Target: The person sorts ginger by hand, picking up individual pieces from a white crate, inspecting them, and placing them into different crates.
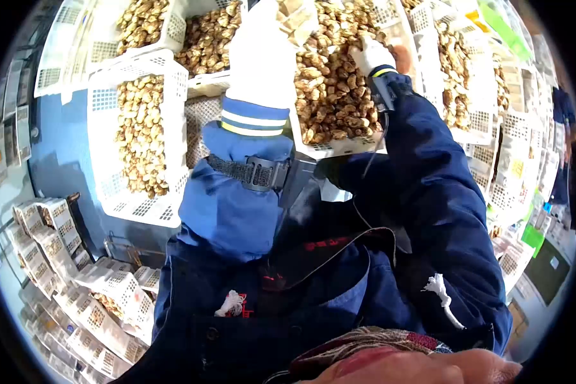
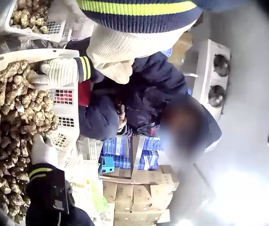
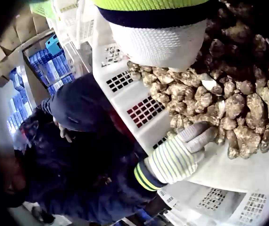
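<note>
Brown, knobbly pieces fill a white slotted crate before the person, lighter at its far end. The right hand, in a white glove, reaches down onto them near the crate's right side; the right wrist view shows its glove over the pile, fingertips hidden. The left hand, also white-gloved, is raised close to the head camera, left of the crate. In the left wrist view that glove hangs above the other hands; whether it holds anything cannot be seen.
Across the crate, another person in dark clothing puts a striped-gloved hand on the far pieces. More filled white crates flank it on both sides. Cardboard boxes and a fan unit are beyond; stacked crates stand lower left.
</note>
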